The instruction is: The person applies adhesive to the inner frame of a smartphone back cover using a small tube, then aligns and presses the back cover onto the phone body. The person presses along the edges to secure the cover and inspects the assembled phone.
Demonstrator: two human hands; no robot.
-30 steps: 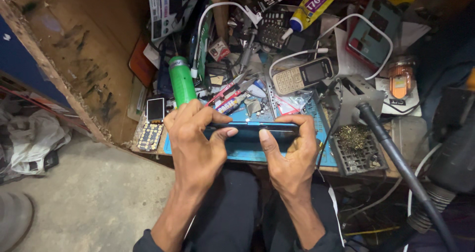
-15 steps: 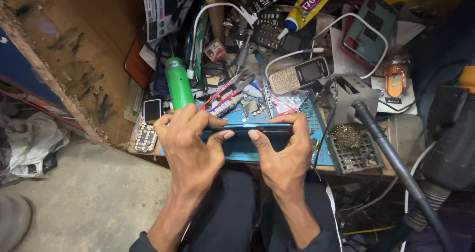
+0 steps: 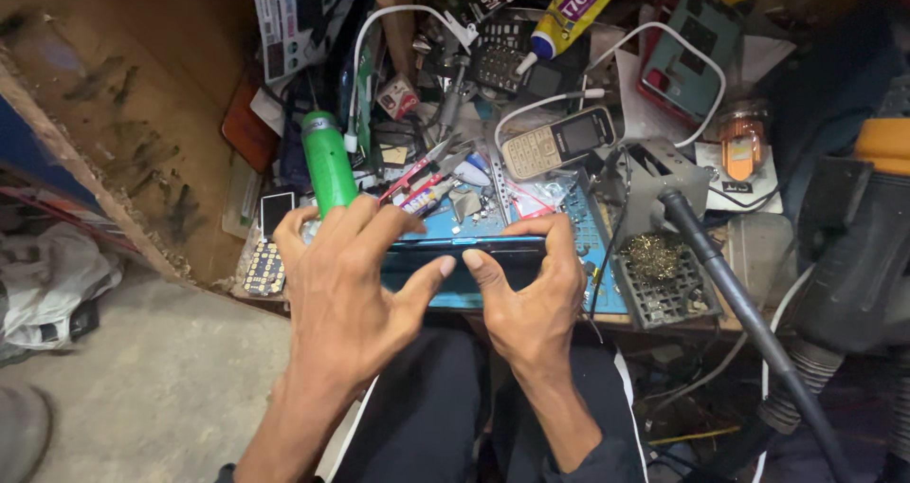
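Head view: I see both hands on a dark phone (image 3: 469,260), flat over the blue mat (image 3: 578,255).
Left hand (image 3: 346,284): grasping phone's left end.
Right hand (image 3: 531,293): grasping right end.
Holder (image 3: 664,274): brass wool inside.
Change: thumbs now meet mid-phone.

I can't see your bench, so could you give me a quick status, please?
Left hand and right hand grip dark phone edgewise over blue mat. Nothing blocking.

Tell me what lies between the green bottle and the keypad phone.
In the head view, red-handled tools and small loose parts lie between the green bottle and the keypad phone.
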